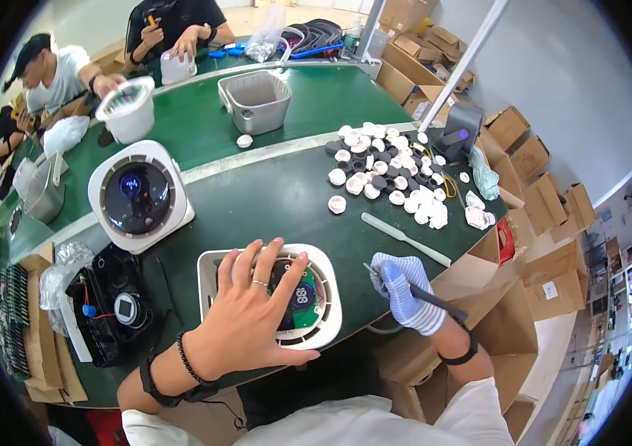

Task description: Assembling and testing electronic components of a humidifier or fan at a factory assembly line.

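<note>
My left hand lies bare, fingers spread, across the top of a white square housing with a round opening. Between thumb and forefinger shows a green circuit board with a small digit display; the rest of the opening is hidden under the palm. To the right, apart from the housing, my right hand wears a blue-and-white striped glove. Its fingers close around a slim tool with a dark handle and a thin metal tip pointing left; its exact kind is unclear.
Beyond the housing sits a similar white unit with a lit black top. White and black caps are heaped at the right, near a pale plastic stick. A grey bin stands farther off. An opened black casing lies left; co-workers sit opposite.
</note>
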{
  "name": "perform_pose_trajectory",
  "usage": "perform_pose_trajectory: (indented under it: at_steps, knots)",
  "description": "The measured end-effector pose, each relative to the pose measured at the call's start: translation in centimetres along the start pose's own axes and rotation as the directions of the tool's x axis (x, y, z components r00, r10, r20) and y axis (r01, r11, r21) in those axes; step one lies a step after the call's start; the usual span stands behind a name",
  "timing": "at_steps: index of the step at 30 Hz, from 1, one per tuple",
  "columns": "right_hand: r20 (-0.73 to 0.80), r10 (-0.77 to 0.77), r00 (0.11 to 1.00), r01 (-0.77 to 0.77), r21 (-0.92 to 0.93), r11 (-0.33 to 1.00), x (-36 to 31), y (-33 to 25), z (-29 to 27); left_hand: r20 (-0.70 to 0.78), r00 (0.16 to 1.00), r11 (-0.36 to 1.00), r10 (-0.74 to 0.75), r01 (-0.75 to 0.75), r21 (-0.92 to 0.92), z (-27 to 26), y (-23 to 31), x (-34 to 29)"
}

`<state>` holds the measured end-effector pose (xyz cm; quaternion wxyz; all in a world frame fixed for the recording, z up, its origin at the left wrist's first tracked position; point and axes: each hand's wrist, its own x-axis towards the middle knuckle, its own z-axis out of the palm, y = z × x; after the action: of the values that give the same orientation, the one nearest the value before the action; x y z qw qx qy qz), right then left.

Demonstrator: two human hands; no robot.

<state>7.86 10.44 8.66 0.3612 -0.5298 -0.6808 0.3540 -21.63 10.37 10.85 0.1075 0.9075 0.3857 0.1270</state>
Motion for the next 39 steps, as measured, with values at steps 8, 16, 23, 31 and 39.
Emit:
perform_pose_trajectory:
  at_steps: [8, 16, 23, 31, 39]
  knots:
    - [0.366, 0.031, 0.93, 0.119, -0.379, 0.918, 3.1, -6.7, 0.2, -0.028, 1.0, 0.999, 0.006, -0.007, -0.033, 0.6, -0.9, -0.5]
    - [0.456, 0.079, 0.886, 0.139, -0.424, 0.895, 4.1, -7.4, 0.4, -0.02, 1.0, 0.998, 0.012, -0.013, -0.056, 0.5, -1.1, -0.6]
    - [0.412, 0.086, 0.907, 0.102, -0.415, 0.904, 4.3, -7.8, -0.3, 0.003, 1.0, 0.998, 0.002, -0.002, -0.058, 0.5, -1.2, -0.5]
    - [0.449, 0.052, 0.892, 0.152, -0.406, 0.901, 4.3, -7.3, 0.2, 0.005, 1.0, 0.999, 0.011, -0.011, -0.053, 0.3, -1.1, -0.5]
    - [0.46, 0.061, 0.886, 0.158, -0.424, 0.892, 4.3, -7.3, 0.1, 0.02, 1.0, 0.999, 0.003, -0.003, -0.043, 0.1, -1.0, -0.4]
